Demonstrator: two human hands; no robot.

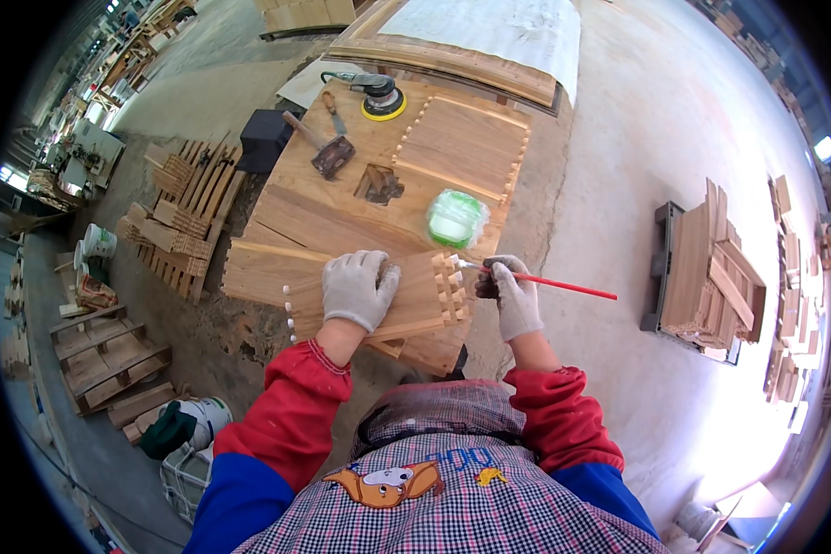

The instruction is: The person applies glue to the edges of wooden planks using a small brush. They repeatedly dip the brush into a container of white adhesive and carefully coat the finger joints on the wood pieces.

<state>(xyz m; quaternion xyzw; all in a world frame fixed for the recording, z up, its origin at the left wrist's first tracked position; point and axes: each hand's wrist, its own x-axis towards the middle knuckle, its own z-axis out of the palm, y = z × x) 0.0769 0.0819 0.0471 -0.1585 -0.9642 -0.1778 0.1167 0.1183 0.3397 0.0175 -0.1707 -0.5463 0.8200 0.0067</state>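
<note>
Red sleeves over blue, above a checked pink apron, lead from the bottom edge up to two hands in pale grey work gloves. The left hand (pixel 358 288) lies flat, fingers spread, pressing on a wooden panel (pixel 392 300) whose right end is cut into finger joints. The right hand (pixel 512 294) is closed around a thin brush with a red handle (pixel 563 284); its bristle tip touches the joint teeth at the panel's upper right corner. The hands are apart, one on each side of the jointed end. The panel rests on the near edge of a low stack of larger wooden boards (pixel 342 222) that serves as the work surface. Just beyond the brush tip sits a green and clear plastic tub (pixel 455 218). Further back on the boards lie a small dark wood scrap (pixel 377 184), a hammer (pixel 321 146), a scraper (pixel 332 111), and a round sander with a yellow pad (pixel 379 96). The floor is rough grey concrete. To the left are jointed wooden slats (pixel 186 208), a white bucket (pixel 99 242), and pallets (pixel 109 355); another bucket (pixel 205 415) stands near the person's left elbow. To the right, well apart, a dark pallet holds stacked wood pieces (pixel 706 272). Beyond the bench, a large curved wooden frame is partly covered with white sheeting (pixel 489 32), and a long workshop hall recedes at upper left.
</note>
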